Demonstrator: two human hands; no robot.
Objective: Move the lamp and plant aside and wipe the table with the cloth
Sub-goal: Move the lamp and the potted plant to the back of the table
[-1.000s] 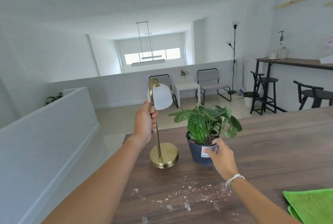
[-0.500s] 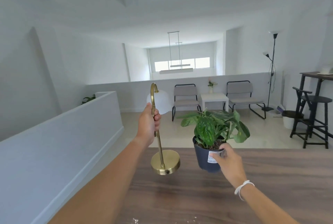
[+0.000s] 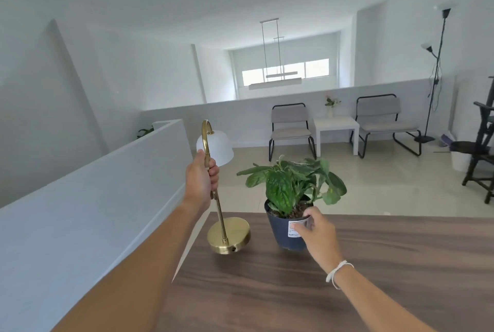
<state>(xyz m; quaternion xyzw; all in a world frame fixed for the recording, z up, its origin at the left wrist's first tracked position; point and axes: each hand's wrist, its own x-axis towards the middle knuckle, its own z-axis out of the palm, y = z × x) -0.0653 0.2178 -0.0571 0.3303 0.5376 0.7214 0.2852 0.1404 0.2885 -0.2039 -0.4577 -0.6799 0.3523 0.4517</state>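
Note:
A brass lamp (image 3: 228, 235) with a white shade hangs tilted above the far left corner of the dark wooden table (image 3: 347, 286). My left hand (image 3: 201, 180) is shut around its thin stem. A green leafy plant in a dark blue pot (image 3: 287, 232) is lifted just above the table near the far edge. My right hand (image 3: 318, 235) grips the pot's rim and side by its white label. The cloth is out of view.
A white half wall (image 3: 93, 198) runs along the left of the table. Beyond the table's far edge lie a tiled floor, two grey chairs (image 3: 291, 128) and a small white side table (image 3: 335, 128). A black stool (image 3: 481, 160) stands at the right.
Both hands have lifted the lamp and the plant off the table and carried them toward the far left corner. The view has swung up and left, so the crumbs and green cloth dropped out of sight.

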